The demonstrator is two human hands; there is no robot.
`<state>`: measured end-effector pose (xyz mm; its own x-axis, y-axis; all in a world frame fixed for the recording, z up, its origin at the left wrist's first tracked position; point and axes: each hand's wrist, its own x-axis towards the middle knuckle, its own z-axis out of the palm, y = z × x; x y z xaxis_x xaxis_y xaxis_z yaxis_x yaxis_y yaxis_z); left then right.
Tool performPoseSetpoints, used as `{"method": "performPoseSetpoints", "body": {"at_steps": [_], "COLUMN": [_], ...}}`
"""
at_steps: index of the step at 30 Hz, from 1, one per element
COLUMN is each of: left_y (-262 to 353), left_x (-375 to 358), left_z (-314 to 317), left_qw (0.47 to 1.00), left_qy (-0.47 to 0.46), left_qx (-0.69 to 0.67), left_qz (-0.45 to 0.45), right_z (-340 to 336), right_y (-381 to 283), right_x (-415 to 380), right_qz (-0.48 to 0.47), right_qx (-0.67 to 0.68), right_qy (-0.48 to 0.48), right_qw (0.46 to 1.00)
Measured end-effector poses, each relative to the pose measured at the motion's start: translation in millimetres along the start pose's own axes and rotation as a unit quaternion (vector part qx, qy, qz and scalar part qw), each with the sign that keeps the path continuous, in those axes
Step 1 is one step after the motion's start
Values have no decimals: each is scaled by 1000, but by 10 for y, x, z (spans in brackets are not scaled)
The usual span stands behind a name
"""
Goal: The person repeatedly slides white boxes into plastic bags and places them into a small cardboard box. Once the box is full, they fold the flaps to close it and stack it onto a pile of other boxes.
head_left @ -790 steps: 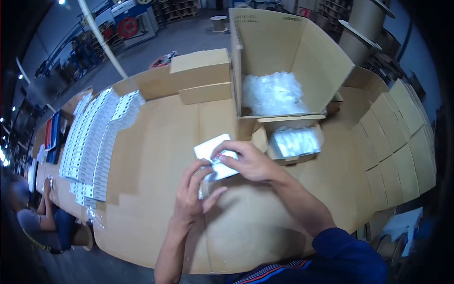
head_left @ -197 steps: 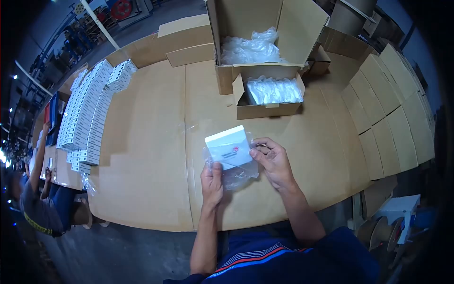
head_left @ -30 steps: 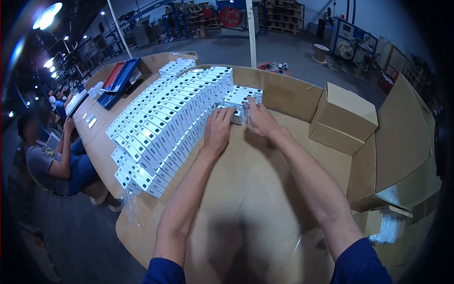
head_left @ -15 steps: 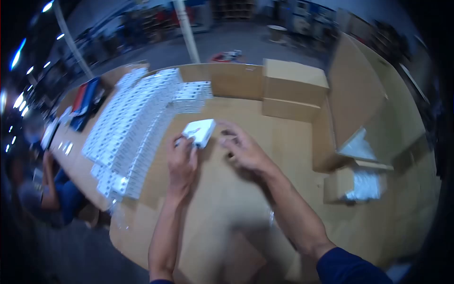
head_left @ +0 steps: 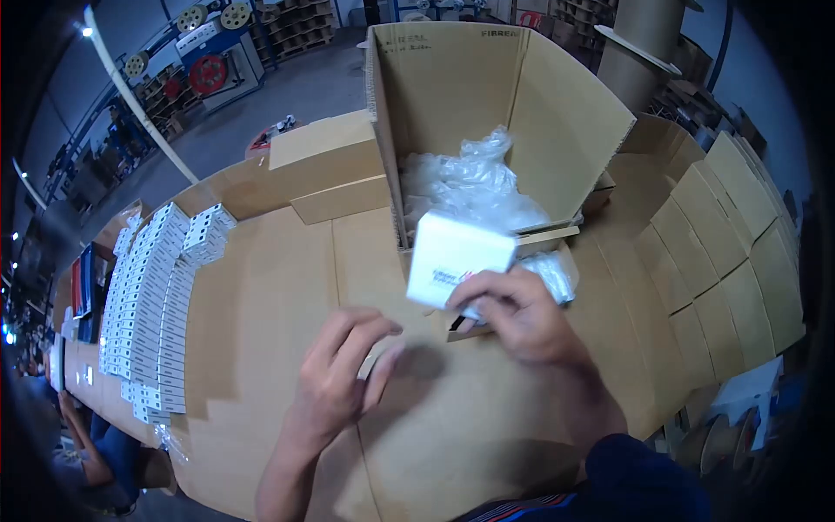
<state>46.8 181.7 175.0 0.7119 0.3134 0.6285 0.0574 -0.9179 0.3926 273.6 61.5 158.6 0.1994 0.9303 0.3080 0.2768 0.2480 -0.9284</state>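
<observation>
A flat white box [head_left: 454, 259] with small printing is in my right hand [head_left: 531, 320], pinched at its lower right corner between thumb and fingers. The box is raised above the table, in front of a large carton. My left hand [head_left: 348, 370] is to the left of it, apart from the box, fingers curved and parted from the thumb with nothing between them. Behind and below my right hand stands a small open carton [head_left: 467, 331] with clear plastic packets [head_left: 550, 277] inside; my hand and the white box hide part of it.
The large open carton [head_left: 452, 78] holds clear plastic bags [head_left: 470, 187]. Rows of small white boxes [head_left: 143, 304] are stacked on the left of the cardboard-covered table [head_left: 261, 348]. A closed carton [head_left: 323, 152] sits at the back, cardboard dividers [head_left: 718, 252] at right. Another person's arm [head_left: 76, 426] shows far left.
The view has swung right toward the large carton. The white box has passed from my left hand to my right hand, and my left hand has let go.
</observation>
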Motion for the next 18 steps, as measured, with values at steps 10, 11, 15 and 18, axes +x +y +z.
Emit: {"method": "performPoseSetpoints", "body": {"at_steps": [10, 11, 15, 18], "left_y": [-1107, -1199, -1152, -893], "left_x": [1638, 1694, 1700, 1771], "left_z": [1757, 1832, 1754, 1519], "left_qw": [930, 904, 955, 975], "left_qy": [-243, -300, -198, -127], "left_qx": [270, 280, 155, 24], "left_qz": [-59, -121, -158, -182], "right_z": [-1330, -1349, -1397, -1451], "right_y": [276, 282, 461, 613], "right_x": [518, 554, 696, 813], "right_qz": [-70, -60, -69, -66], "right_qx": [-288, -287, -286, -294], "right_qy": [136, 127, 119, 112], "right_qw": [945, 948, 948, 947]}}
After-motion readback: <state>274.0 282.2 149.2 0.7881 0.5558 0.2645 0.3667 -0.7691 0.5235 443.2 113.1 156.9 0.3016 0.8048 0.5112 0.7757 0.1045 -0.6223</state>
